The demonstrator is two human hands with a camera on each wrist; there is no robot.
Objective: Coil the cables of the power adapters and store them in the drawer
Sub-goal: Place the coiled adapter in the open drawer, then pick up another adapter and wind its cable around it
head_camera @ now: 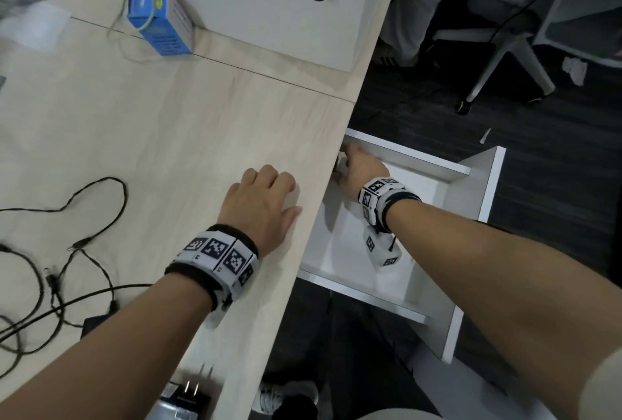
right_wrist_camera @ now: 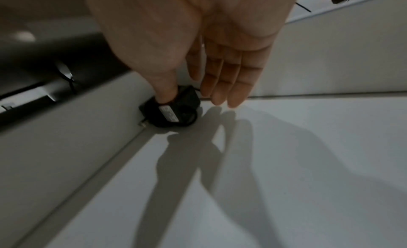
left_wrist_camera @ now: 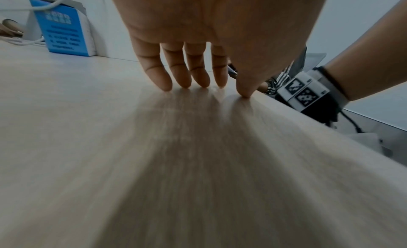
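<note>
The right hand (right_wrist_camera: 198,42) reaches into the open white drawer (head_camera: 471,170) with its fingers (right_wrist_camera: 229,88) straight and loosely spread. Its thumb tip rests on top of a small black power adapter (right_wrist_camera: 176,110); the other fingers hang just beside it without gripping. The adapter sits on the drawer floor in the far left corner, against the side wall, with its thin cable wound close around it.

The left hand (head_camera: 261,197) lies on the pale wooden desk (head_camera: 168,123) near its right edge, fingertips (left_wrist_camera: 165,81) and thumb touching the surface, holding nothing.

The adapter looks light, rigid and compact, best taken by its flat sides; its cable seems springy and may loosen if released. More black cables (head_camera: 67,251) lie tangled on the desk's near left, uncoiled.
</note>
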